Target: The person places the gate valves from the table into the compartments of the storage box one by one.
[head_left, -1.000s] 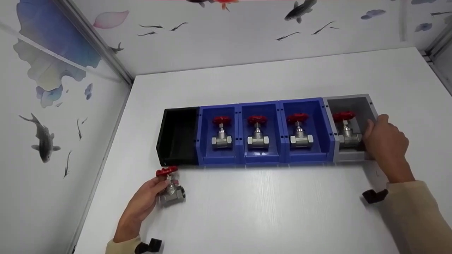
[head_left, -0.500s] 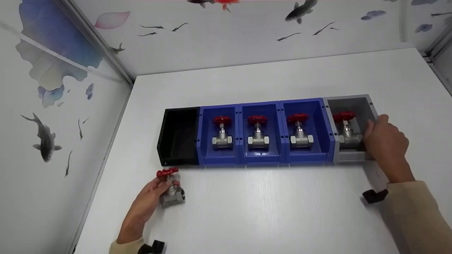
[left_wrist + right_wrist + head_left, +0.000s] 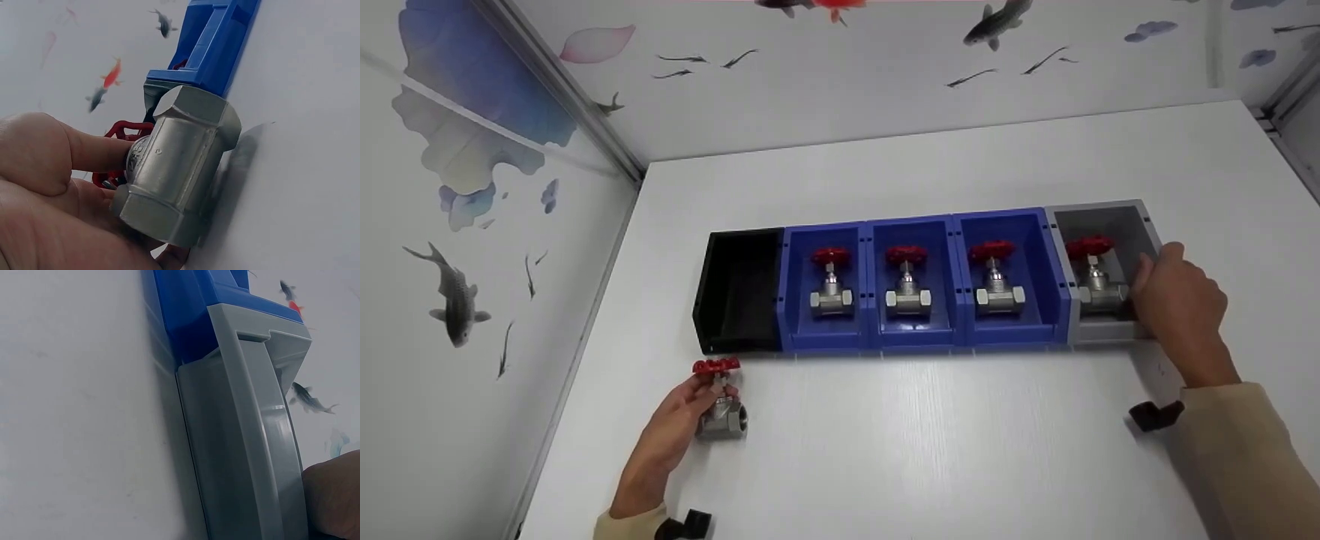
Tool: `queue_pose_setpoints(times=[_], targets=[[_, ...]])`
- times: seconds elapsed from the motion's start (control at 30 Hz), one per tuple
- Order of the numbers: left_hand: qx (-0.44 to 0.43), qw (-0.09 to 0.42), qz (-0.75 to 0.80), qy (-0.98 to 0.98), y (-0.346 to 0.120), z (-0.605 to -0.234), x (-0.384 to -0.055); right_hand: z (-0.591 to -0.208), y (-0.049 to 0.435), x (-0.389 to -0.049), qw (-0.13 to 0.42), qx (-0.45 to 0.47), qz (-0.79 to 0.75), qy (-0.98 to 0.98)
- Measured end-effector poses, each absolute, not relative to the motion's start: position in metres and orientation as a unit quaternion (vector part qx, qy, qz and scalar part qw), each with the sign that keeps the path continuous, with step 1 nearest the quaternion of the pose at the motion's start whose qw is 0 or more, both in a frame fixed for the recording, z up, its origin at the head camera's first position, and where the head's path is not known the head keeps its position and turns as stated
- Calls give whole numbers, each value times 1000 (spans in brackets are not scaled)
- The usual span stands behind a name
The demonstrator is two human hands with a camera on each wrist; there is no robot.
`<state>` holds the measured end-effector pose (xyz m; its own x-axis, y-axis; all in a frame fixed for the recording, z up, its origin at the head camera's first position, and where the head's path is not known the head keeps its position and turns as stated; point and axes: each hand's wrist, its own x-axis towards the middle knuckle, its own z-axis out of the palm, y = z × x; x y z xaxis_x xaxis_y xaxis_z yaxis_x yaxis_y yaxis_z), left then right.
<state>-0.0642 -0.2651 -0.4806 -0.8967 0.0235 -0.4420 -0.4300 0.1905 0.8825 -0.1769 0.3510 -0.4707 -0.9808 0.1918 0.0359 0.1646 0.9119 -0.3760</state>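
Observation:
My left hand (image 3: pixel 667 424) holds a metal valve with a red handwheel (image 3: pixel 724 420) by its neck, in front of the black bin (image 3: pixel 742 296). In the left wrist view the steel valve body (image 3: pixel 174 163) fills the middle, close over the white table, and the thumb lies against its neck. At the right end of the row, my right hand (image 3: pixel 1181 307) grips the side wall of the grey bin (image 3: pixel 1110 332). A similar valve (image 3: pixel 1099 289) lies inside that bin, partly hidden by the hand. In the right wrist view the grey bin's front (image 3: pixel 242 439) shows, with the hand at its edge.
Between the black and grey bins stand three joined blue bins (image 3: pixel 915 341), each with a red-wheeled valve (image 3: pixel 907 300) in it. The row sits on a white table (image 3: pixel 930 427). White panels (image 3: pixel 840 90) with painted fish rise behind and at the left.
The valve in my left hand has turned slightly, from tilted to more level, its handwheel shifting a little. The right hand stays on the grey bin.

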Motion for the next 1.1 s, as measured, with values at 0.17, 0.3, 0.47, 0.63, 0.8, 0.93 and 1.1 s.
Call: queue_pose_setpoints(times=[0.17, 0.3, 0.47, 0.63, 0.8, 0.93, 1.1], targets=[[-141, 173, 618, 754, -266, -478, -65, -470, 351, -177, 32, -93, 187, -977], [-148, 174, 620, 750, -267, -476, -64, -470, 351, -178, 27, -93, 186, -978], [-154, 184, 629, 740, -268, -474, -63, -471, 350, -178, 35, -93, 185, -978], [-132, 207, 652, 718, -270, -473, -61, -473, 349, -177, 47, -93, 184, -977], [-110, 224, 669, 700, -271, -470, -60, -473, 350, -177, 39, -94, 186, -977], [-103, 225, 676, 694, -271, -468, -59, -473, 351, -178, 31, -95, 187, -977], [-105, 213, 665, 708, -269, -467, -59, -472, 353, -178, 17, -96, 187, -978]])
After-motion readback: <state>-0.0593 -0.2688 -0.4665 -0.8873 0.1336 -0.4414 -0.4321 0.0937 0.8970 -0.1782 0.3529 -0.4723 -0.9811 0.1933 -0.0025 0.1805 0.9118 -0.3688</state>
